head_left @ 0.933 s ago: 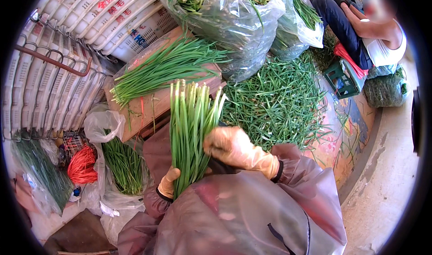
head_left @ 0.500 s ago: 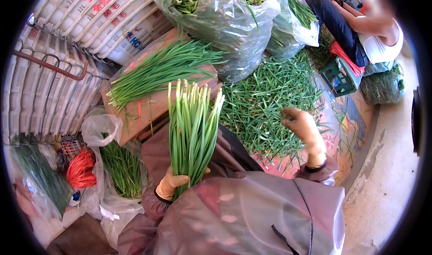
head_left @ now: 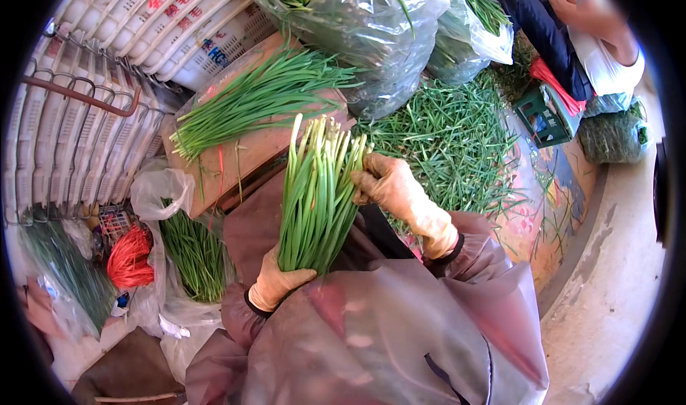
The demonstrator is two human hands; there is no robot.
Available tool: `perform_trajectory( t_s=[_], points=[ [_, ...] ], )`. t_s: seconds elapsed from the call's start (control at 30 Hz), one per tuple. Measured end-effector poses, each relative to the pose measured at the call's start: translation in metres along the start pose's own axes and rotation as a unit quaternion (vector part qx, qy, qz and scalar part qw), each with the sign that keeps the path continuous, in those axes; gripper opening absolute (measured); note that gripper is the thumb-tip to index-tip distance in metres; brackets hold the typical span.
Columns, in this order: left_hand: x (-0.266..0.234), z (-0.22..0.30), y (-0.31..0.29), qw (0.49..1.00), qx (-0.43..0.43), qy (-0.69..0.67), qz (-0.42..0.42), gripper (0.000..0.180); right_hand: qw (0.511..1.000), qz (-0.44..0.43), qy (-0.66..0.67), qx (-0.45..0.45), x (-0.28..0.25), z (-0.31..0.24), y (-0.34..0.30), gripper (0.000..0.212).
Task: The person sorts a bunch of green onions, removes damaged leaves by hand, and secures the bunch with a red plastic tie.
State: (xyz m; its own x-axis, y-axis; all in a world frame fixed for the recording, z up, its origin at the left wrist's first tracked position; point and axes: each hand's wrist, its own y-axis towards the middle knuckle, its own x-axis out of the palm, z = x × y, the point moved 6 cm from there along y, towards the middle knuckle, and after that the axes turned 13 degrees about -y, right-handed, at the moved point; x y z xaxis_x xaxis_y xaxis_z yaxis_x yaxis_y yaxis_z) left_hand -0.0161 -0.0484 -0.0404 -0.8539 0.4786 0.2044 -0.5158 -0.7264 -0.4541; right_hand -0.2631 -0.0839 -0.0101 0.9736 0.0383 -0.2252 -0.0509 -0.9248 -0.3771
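Observation:
Gloved in tan, my left hand (head_left: 277, 282) is wrapped round the lower part of a bunch of green garlic chives (head_left: 314, 212). The bunch stands nearly upright over my lap, its pale stalk ends at the top. My right hand (head_left: 400, 194), also gloved, has its fingers bent together against the right edge of the bunch near those pale ends. It appears to pinch the outer stalks, though the fingertips are partly hidden. Beyond the bunch, more garlic chives (head_left: 257, 105) lie in a loose heap on a wooden board (head_left: 261, 155).
Trimmed leaves (head_left: 450, 151) cover the floor at right. Clear bags of greens (head_left: 357, 55) stand at the back. White crates (head_left: 78, 126) are stacked at left, above red ties (head_left: 130, 258) and an open bag of chives (head_left: 193, 255). A seated person (head_left: 607, 55) is at far right, by a green crate (head_left: 539, 119).
My right hand has come left from over the trimmed leaves to the side of the bunch. The bunch has shifted slightly to the right in my left hand.

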Motion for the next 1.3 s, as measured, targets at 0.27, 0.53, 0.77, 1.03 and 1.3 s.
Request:
perform_trajectory(
  t_s=[0.27,0.53,0.77,1.03,1.3],
  points=[
    [0.003,-0.005,-0.002,0.989,-0.050,-0.131,-0.042,0.055,0.927,0.225,-0.298,-0.020,-0.095,0.060,-0.012,0.014],
    [0.008,-0.001,0.000,0.980,-0.078,-0.172,-0.062,0.055,0.989,0.119,0.044,-0.075,-0.052,-0.014,-0.034,0.032],
    [0.002,-0.004,-0.001,0.985,-0.057,-0.158,-0.050,0.054,0.990,-0.073,0.119,-0.001,0.000,0.002,-0.003,0.023],
    [0.002,-0.019,0.002,0.992,-0.060,-0.076,-0.086,0.052,0.982,0.015,-0.181,-0.049,-0.071,0.013,-0.018,0.016],
    [0.007,-0.011,0.005,0.995,-0.009,-0.052,-0.082,0.051,0.758,0.261,-0.587,0.113,-0.195,0.048,-0.042,0.031]
  ],
)
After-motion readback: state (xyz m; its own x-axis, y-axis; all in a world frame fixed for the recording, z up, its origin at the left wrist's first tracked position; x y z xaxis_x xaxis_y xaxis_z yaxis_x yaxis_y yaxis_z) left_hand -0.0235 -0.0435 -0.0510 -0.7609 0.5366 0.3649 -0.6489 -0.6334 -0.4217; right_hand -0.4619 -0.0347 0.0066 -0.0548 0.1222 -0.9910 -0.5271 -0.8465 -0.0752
